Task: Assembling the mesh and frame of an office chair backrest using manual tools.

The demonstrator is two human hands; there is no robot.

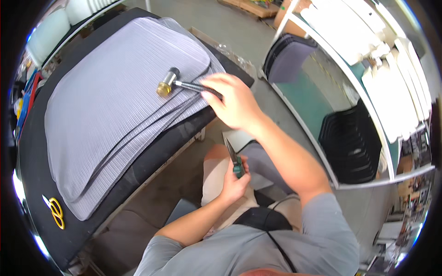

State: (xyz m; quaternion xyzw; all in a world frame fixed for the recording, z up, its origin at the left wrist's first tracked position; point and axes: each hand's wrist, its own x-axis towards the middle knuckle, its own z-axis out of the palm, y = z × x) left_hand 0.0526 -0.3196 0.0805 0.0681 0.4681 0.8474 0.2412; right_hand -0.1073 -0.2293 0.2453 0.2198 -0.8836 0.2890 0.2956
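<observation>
Right hand (235, 100): fingers wrapped round the handle end of a hammer (186, 85), thumb side toward the head. Far-end grip, so the head reaches out over the grey sheets (119, 87) and the knuckles sit near their edge. Can't tell if the head touches the top sheet or is just above it.

Left hand (236, 184): closed round a green-handled tool (238, 168) over the lap, dark tip pointing away from the torso; probably so the point is clear of the body. Exact tool type unclear.

Sheets are stacked flat on the black tabletop (34, 156), edges staggered; likely makes single sheets easier to pick out. Yellow scissors (57, 212) lie apart from the stack, near the tabletop's left end, likely to leave the sheets free. Black curved panels (352, 145) nest together on the rack (386, 181) at right, presumably to save room.
</observation>
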